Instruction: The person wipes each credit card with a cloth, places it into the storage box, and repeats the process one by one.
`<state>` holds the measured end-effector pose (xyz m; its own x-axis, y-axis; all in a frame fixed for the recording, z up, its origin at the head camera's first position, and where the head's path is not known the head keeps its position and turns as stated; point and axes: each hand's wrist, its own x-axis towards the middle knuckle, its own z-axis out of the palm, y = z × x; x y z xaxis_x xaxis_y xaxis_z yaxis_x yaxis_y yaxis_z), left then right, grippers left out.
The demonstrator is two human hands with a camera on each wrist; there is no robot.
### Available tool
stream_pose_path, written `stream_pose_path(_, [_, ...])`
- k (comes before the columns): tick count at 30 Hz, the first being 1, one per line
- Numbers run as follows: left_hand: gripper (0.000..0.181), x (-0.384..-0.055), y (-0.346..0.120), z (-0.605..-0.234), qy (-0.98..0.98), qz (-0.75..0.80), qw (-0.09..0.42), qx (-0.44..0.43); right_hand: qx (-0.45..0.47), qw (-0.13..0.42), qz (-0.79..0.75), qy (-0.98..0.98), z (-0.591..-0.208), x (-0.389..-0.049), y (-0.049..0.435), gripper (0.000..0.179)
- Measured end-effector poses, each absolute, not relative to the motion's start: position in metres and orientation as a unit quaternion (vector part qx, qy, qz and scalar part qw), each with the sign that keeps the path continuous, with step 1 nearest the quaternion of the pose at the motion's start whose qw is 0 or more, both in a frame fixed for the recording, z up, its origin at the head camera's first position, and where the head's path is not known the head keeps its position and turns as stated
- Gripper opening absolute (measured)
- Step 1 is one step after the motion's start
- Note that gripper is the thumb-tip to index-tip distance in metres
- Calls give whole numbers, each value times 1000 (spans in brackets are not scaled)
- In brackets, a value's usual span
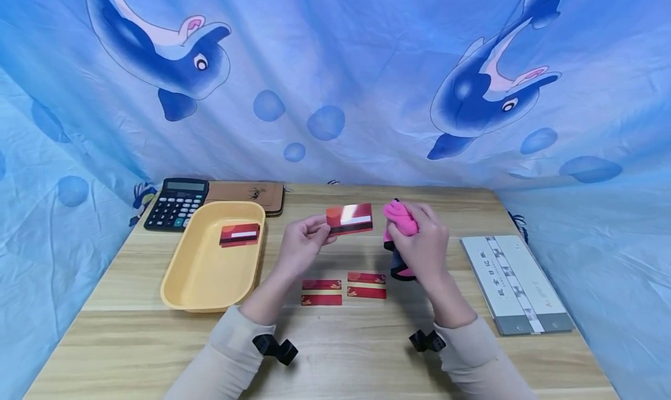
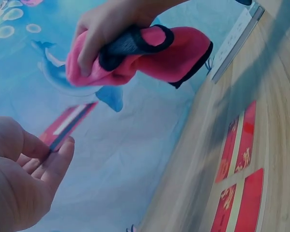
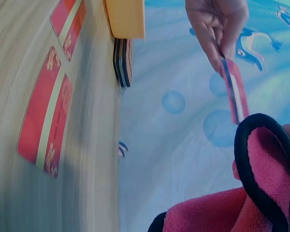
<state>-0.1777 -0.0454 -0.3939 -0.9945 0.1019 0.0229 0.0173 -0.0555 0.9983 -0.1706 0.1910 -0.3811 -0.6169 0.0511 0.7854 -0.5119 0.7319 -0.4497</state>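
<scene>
My left hand point(image 1: 304, 243) pinches a red card point(image 1: 350, 220) by its left end, holding it up above the table. The side with a dark stripe and a white strip faces the head camera. To its right, my right hand point(image 1: 426, 240) grips a bunched pink cloth point(image 1: 401, 218) with dark edging, a small gap away from the card. In the left wrist view the cloth point(image 2: 169, 53) hangs in folds below the right hand's fingers. Two red-and-gold cards lie on the table below the hands, a left card point(image 1: 321, 300) and a right card point(image 1: 366, 292).
A yellow basin point(image 1: 209, 272) at left holds some red cards point(image 1: 239, 235). Behind it are a calculator point(image 1: 177, 204) and a brown notebook point(image 1: 246, 195). A white-and-grey book point(image 1: 516, 283) lies at right. A blue dolphin curtain point(image 1: 335, 68) surrounds the wooden table point(image 1: 346, 353).
</scene>
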Motion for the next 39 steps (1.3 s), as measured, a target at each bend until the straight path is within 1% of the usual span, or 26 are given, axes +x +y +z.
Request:
stream_pose_path(14, [34,-186,-89,-394,691,722,2,-32,117,410,363,-828,-386,-173,213,31])
stream_pose_path(23, [36,-189,-129,-394,699,710,-35,-76,108,409,349,-836,-391,-173,224,32])
stream_pose_path(31, [38,-196,-168,-397,687,712,-79,-121,99,397,353,-842,-394,-173,229,33])
stream_pose_path(39, [39,-201,-202,-405,680,710,-98,-154,98,394,353,-843,-397,-173,232,34])
